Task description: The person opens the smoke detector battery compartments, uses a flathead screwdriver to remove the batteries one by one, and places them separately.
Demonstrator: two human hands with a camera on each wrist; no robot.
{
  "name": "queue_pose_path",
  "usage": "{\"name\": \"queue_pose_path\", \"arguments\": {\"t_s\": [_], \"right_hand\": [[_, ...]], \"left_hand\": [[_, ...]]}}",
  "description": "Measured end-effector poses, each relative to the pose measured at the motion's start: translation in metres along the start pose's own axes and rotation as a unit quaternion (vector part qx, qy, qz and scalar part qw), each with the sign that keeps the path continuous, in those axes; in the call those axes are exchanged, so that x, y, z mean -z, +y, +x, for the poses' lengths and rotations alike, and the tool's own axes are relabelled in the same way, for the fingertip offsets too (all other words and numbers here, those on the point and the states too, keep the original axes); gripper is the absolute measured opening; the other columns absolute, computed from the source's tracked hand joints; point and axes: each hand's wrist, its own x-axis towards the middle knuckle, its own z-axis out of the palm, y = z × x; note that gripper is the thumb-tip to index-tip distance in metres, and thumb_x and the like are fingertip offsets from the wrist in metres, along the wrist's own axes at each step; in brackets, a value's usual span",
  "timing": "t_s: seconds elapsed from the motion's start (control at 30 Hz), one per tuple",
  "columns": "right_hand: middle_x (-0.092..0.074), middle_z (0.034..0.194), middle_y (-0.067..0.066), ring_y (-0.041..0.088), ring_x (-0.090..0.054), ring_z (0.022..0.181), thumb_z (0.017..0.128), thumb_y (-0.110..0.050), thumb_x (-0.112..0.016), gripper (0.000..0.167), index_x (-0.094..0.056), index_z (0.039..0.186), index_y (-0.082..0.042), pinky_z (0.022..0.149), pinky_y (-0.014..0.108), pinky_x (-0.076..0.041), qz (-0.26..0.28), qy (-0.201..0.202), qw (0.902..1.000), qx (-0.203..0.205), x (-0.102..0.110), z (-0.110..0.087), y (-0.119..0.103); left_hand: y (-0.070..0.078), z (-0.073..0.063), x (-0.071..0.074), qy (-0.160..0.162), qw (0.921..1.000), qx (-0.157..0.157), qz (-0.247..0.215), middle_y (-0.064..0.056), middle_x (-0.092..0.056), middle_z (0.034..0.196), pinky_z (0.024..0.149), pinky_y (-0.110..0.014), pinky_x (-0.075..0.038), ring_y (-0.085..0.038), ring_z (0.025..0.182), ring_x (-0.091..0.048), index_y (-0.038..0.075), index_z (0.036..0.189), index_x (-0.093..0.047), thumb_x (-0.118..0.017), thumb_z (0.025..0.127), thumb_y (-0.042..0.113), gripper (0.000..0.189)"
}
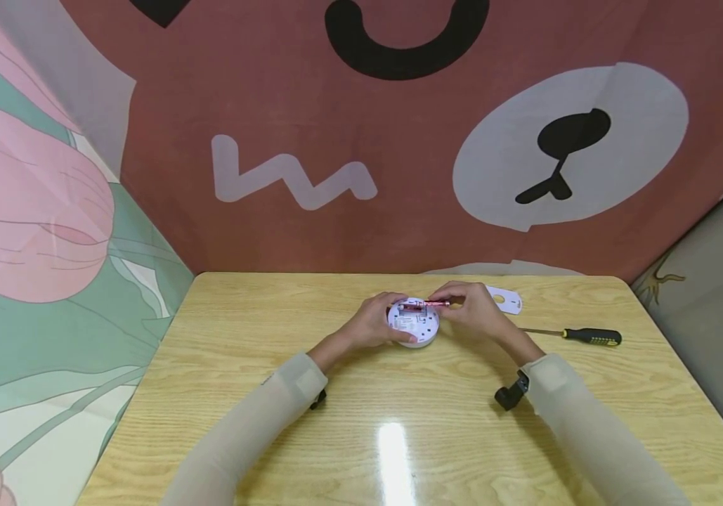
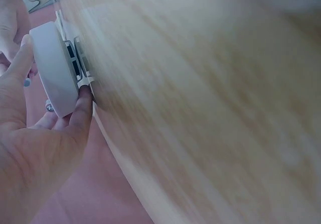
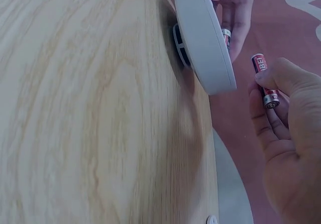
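Note:
My left hand (image 1: 370,323) grips a round white smoke alarm (image 1: 413,332) by its sides, with its back turned up toward me. In the left wrist view, dark slots show on the alarm's (image 2: 50,68) underside, close over the table. One red battery (image 3: 227,35) sits at the alarm's back, partly hidden by the rim. Just right of the alarm, my right hand (image 1: 475,309) pinches a second red battery (image 3: 259,63) between thumb and fingers. That battery lies lengthwise at the edge of the alarm's battery bay in the head view.
Behind the right hand lies a white oblong plate (image 1: 508,301) with a hole. A screwdriver (image 1: 591,336) with a black and yellow handle rests right of it. The wooden table (image 1: 260,309) ends at a printed cloth (image 1: 399,232).

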Motion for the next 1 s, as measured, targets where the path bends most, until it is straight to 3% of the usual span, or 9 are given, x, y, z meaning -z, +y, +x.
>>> {"name": "queue_pose_path", "arguments": {"t_s": [0.3,0.5,0.67,1.0], "right_hand": [[-0.078,0.107,0.012,0.014,-0.071,0.098,0.090,0.006,-0.081,0.021,-0.082,0.108,-0.005,0.085,0.018,-0.058,0.026,0.007,0.9995,-0.016,0.012,-0.008,0.006],[-0.077,0.108,0.021,0.019,-0.073,0.099,0.090,0.009,-0.078,0.020,-0.080,0.108,0.003,0.086,0.018,-0.059,0.044,0.013,0.9990,-0.002,0.022,-0.014,0.006],[-0.076,0.107,0.024,0.019,-0.074,0.096,0.088,0.012,-0.078,0.021,-0.080,0.108,0.005,0.080,0.015,-0.058,0.024,0.030,0.9993,-0.004,0.034,-0.021,0.007],[-0.076,0.108,0.021,0.003,-0.070,0.093,0.089,0.007,-0.080,0.019,-0.080,0.108,0.002,0.079,0.013,-0.057,-0.014,0.049,0.9975,-0.049,0.059,-0.035,0.009]], "left_hand": [[0.000,0.000,-0.001,0.002,1.0000,0.004,0.000,-0.011,-0.058,0.153,0.120,-0.041,-0.041,-0.027,0.140,-0.054,0.007,0.152,-0.056,-0.098,0.076,0.036,0.091],[-0.001,0.001,-0.002,0.005,1.0000,0.004,0.006,-0.011,-0.058,0.152,0.121,-0.041,-0.040,-0.028,0.141,-0.054,0.008,0.152,-0.056,-0.098,0.076,0.038,0.092],[-0.002,0.001,-0.003,0.003,1.0000,0.005,0.006,-0.011,-0.058,0.153,0.120,-0.041,-0.040,-0.028,0.140,-0.054,0.009,0.153,-0.056,-0.098,0.075,0.039,0.093],[-0.003,0.000,-0.002,0.002,1.0000,-0.001,0.003,-0.011,-0.058,0.153,0.120,-0.042,-0.041,-0.028,0.140,-0.054,0.009,0.153,-0.055,-0.098,0.076,0.037,0.093]]}}
